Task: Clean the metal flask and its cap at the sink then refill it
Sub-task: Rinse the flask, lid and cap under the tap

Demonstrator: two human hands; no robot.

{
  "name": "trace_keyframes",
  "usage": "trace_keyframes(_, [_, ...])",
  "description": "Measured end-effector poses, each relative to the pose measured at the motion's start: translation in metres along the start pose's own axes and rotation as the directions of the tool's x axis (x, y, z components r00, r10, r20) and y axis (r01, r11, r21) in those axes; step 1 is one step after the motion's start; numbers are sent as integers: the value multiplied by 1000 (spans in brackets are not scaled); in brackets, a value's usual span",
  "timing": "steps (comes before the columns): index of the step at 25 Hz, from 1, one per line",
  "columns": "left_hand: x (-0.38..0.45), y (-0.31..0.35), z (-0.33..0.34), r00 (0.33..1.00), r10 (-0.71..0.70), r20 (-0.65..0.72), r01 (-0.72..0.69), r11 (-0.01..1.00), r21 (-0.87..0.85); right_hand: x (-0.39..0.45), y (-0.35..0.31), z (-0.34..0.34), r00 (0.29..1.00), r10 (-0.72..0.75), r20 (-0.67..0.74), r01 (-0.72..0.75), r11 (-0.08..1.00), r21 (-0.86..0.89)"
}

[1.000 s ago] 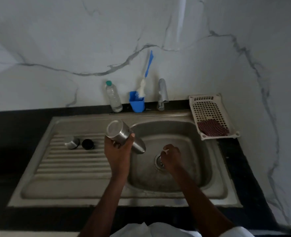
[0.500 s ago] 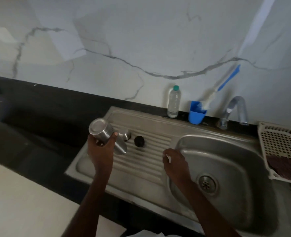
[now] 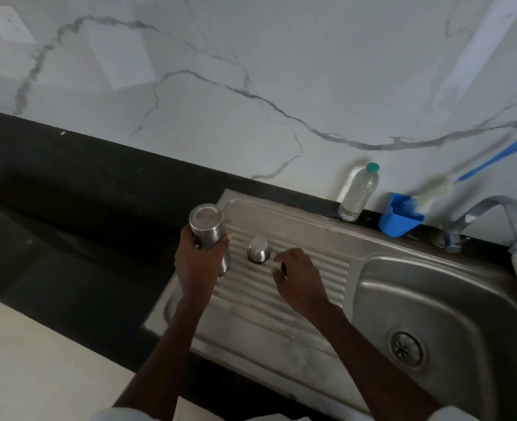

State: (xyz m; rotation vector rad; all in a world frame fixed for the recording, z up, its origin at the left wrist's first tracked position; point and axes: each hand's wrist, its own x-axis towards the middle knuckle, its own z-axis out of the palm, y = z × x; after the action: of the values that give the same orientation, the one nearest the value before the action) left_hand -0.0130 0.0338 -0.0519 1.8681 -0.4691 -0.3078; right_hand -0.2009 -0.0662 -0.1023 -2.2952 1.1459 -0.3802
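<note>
My left hand (image 3: 198,262) grips the metal flask (image 3: 210,233), base up, frame center-left over the drainboard (image 3: 296,299) edge. Right hand (image 3: 299,278) fingers curl over a small dark cap (image 3: 284,268), mostly hidden, can't tell if pinched. Steel cup-cap (image 3: 259,250) sits btwn hands.

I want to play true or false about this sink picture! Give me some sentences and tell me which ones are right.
1. The left hand holds the silver metal flask. True.
2. The small silver metal cap sits in the sink bowl. False: it stands on the ridged steel draining board.
3. The clear plastic bottle has a green top. True.
4. Water runs from the grey tap. False: no water shows.
5. The blue plastic cup holds a brush. True.
</note>
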Motion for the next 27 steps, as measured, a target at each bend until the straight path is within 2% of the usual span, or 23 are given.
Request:
trace_keyframes(4, [5, -5, -2, 999, 34, 18, -35, 997, 75, 34, -21, 8, 995, -81, 60, 88, 990, -109])
trace_keyframes(7, [7, -12, -4, 998, 41, 43, -44, 996, 83, 61, -34, 16, 980, -88, 177, 123, 972, -200])
trace_keyframes(12, [7, -17, -9, 997, 39, 67, -46, 994, 98, 91, -36, 36, 898, 64, 435, 125, 911, -393])
trace_keyframes(14, [4, -17, -13, 993, 53, 102, -62, 994, 86, 90, -36, 41, 908, 66, 415, 125, 900, -418])
trace_keyframes(16, [-3, -19, -21, 989, 95, 111, -105, 990, 90, 82, -38, 42, 948, 49, 315, 98, 895, -434])
trace_keyframes(19, [-27, -19, -34, 970, 235, -54, -228, 967, 112, 60, -45, 35, 995, 22, 98, 0, 976, -219])
trace_keyframes(21, [-47, -11, -36, 889, 427, -166, -409, 903, 132, 40, -45, 22, 995, 58, -76, -59, 998, -7])
trace_keyframes(23, [-68, 5, -29, 812, 559, -171, -543, 829, 132, 21, -41, 2, 975, 136, -178, -99, 974, 202])
trace_keyframes(24, [-77, 15, -22, 796, 587, -148, -578, 810, 104, 11, -38, -9, 963, 185, -196, -116, 941, 319])
trace_keyframes(27, [-100, 45, 11, 813, 580, -51, -582, 813, -21, -16, -22, -41, 925, 319, -208, -139, 791, 596])
